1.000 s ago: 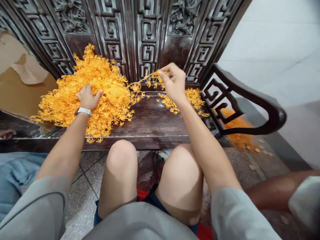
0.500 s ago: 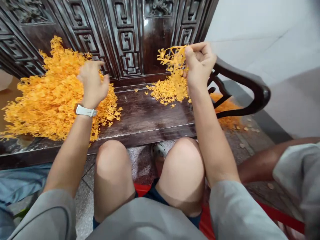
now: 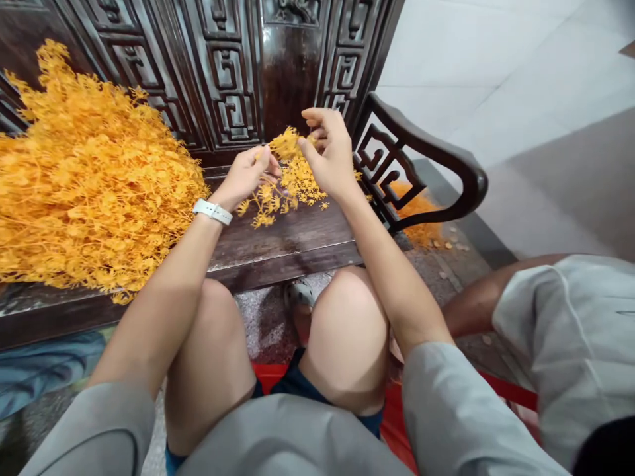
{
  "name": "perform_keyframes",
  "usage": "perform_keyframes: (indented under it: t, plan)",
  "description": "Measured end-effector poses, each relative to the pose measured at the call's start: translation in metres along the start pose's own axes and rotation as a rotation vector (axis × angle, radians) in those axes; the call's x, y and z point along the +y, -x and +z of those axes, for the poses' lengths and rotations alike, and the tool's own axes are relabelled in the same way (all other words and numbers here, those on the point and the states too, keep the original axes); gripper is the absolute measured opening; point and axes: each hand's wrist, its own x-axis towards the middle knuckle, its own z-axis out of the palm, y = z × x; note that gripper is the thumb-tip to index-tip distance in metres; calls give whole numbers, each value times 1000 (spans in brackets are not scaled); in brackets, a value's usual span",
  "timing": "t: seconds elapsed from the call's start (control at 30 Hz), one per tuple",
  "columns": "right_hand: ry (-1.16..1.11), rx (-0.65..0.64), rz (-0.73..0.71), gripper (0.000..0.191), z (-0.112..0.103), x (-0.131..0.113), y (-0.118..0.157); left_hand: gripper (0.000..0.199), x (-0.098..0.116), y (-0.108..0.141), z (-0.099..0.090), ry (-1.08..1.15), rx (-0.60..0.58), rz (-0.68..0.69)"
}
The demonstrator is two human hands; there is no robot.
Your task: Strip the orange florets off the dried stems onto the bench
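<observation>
our left hand (image 3: 248, 176) pinches an orange flower sprig (image 3: 284, 143) above the wooden surface (image 3: 278, 235). our right hand (image 3: 331, 157) is partly open at the sprig's blossoms, thumb and index finger apart; we cannot tell if it touches them. beyond our hands lies 1 small flower pile (image 3: 306, 180), near the carved armrest (image 3: 431, 142); 1 large flower heap (image 3: 94, 192) is to our left.

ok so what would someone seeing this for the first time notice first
Probably the big heap of bright orange sprigs, spread over the left part of the dark wooden bench. Next, the two hands, left and right, close together around a small orange piece above a smaller orange pile. Behind them stands the bench's carved back, with its curved armrest at the right.
</observation>
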Motion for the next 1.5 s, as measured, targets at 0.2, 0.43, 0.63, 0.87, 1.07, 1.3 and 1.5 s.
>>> perform_keyframes:
  t: [0.2,0.43,0.63,0.87,1.07,1.3,1.5]
  plan:
    - [-55,-23,209,58,22,28,4,64,12,4,-17,198,102,-143]
    - [-349,-240,413,79,61,29,6,34,9,10,-28,250,-40,-121]
    - [-377,-65,403,66,69,23,-1,23,-13,10,-22,93,-132,-184]
    - [-271,-39,334,82,69,2,0,44,-15,5,-14,80,10,-134]
    - [-366,-50,375,63,76,17,2,27,-21,3,-19,49,166,-58]
    - [-404,-198,410,31,68,16,8,56,-18,0,-27,0,232,-58]
    - [-308,-183,341,44,62,5,4,66,-28,-4,-32,-23,286,21]
